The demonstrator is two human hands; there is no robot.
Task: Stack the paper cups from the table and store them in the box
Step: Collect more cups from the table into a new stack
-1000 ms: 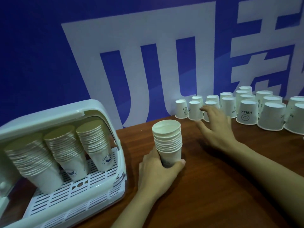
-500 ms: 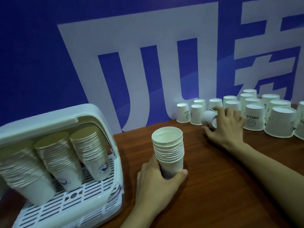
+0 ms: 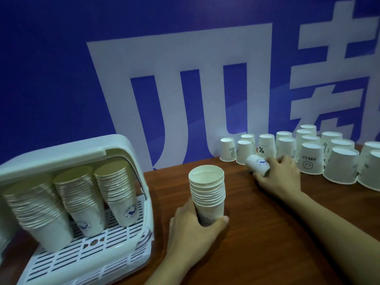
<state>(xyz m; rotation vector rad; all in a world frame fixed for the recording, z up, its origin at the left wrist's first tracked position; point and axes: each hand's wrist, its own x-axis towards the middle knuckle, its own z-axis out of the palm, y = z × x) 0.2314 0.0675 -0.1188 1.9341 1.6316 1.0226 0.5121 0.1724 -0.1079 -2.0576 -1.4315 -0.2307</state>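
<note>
An upright stack of white paper cups (image 3: 207,191) stands on the brown table (image 3: 257,233), and my left hand (image 3: 192,231) grips its base. My right hand (image 3: 281,177) holds a single paper cup (image 3: 258,164) tipped on its side, lifted just off the table in front of the upside-down cups (image 3: 310,159) lined along the wall. The white plastic box (image 3: 115,150) stands open at the left, with three leaning stacks of cups (image 3: 82,194) inside on its slatted floor.
A blue wall with large white characters (image 3: 185,89) closes off the back of the table. The rows of inverted cups run to the right edge of the view. Bare brown table lies between the held stack and my right forearm.
My right hand reached to the row, took one cup and tipped it sideways, drawing it a little towards me. My left hand stayed on the stack.
</note>
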